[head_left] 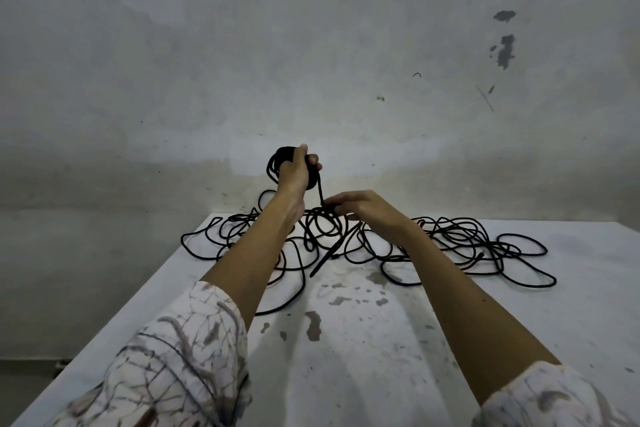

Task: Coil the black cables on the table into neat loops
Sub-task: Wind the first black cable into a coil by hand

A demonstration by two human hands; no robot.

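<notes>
snag risk mid-coil

left hand (pixel 294 172) raised over table's (pixel 381 340) far edge, gripping small coil (pixel 277 163). right hand (pixel 353 206) pinching feed strand. loose black cables (pixel 450 246) sprawled along far edge; likely to knot or drag off if pulled hard.

Both arms stretched way out, sleeves pushed up — left hand (pixel 293 170) raised and curled tight round a coiled cable bundle (pixel 277 163), right hand (pixel 353 206) lower, fingertips pinching a strand — palm down.
</notes>
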